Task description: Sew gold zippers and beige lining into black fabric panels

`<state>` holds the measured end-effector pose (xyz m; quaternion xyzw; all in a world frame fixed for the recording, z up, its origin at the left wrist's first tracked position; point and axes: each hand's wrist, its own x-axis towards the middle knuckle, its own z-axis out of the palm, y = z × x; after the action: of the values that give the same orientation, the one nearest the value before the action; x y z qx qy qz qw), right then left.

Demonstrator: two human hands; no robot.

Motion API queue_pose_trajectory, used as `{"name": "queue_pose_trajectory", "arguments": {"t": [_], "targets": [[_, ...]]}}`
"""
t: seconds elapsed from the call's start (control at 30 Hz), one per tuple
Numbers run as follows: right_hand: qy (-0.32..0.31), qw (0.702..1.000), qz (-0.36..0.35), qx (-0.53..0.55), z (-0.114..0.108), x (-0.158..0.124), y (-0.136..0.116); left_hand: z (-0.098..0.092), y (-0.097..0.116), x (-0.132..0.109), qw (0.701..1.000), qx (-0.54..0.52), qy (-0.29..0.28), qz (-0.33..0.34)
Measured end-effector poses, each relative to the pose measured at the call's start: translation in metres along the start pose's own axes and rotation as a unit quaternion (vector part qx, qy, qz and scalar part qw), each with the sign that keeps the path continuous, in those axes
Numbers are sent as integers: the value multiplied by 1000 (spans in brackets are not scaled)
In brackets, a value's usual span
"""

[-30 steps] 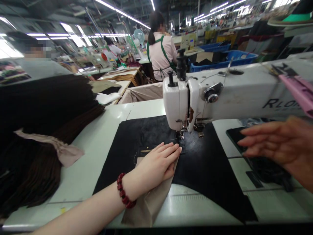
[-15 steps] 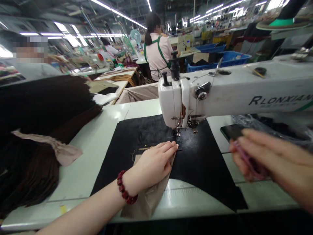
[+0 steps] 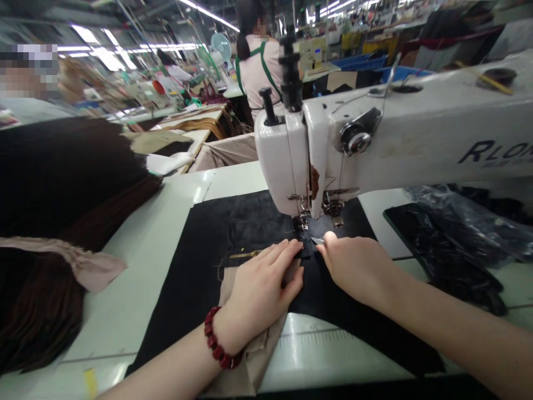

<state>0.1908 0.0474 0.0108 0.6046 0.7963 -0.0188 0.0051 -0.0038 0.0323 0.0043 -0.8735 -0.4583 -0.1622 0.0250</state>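
Black fabric (image 3: 179,289) lies flat under the needle area of a white sewing machine (image 3: 283,161). A brass zipper (image 3: 245,255) is set in it. My left hand (image 3: 266,278), with a red bead bracelet at the wrist, presses on the fabric beside the zipper, its fingers together and a beige cloth (image 3: 231,282) beneath. Just right of the presser foot (image 3: 305,224), my right hand (image 3: 353,261) is closed on a small pointed metal tool (image 3: 317,240). The tip is at the fabric near my left fingertips; the rest of the tool is hidden in the hand.
A tall stack of dark fabric (image 3: 62,172) stands at the left with a beige strip (image 3: 95,266) on it. Clear plastic wrap (image 3: 470,222) and a dark flat item (image 3: 400,222) lie at the right. One person (image 3: 258,66) sits beyond the machine, another (image 3: 25,94) at far left.
My right hand has moved left from beside the dark flat item to the presser foot, and the tool tip now shows at the fabric. The view has shifted closer to the machine.
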Motion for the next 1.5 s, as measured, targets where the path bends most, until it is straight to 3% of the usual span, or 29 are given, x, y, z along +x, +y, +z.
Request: {"name": "queue_pose_trajectory", "arguments": {"t": [0.3, 0.5, 0.7, 1.5], "targets": [[28, 997, -69, -4, 1, 0, -4, 0, -2, -1, 1000, -15, 6, -3], [3, 992, -122, 0, -4, -1, 9, 1, -2, -1, 1000, -19, -2, 4], [23, 997, -74, -10, -3, 2, 20, 2, -3, -1, 1000, -18, -3, 4], [71, 986, -151, -22, 4, 7, 17, 2, -5, -1, 1000, -15, -15, 3]]}}
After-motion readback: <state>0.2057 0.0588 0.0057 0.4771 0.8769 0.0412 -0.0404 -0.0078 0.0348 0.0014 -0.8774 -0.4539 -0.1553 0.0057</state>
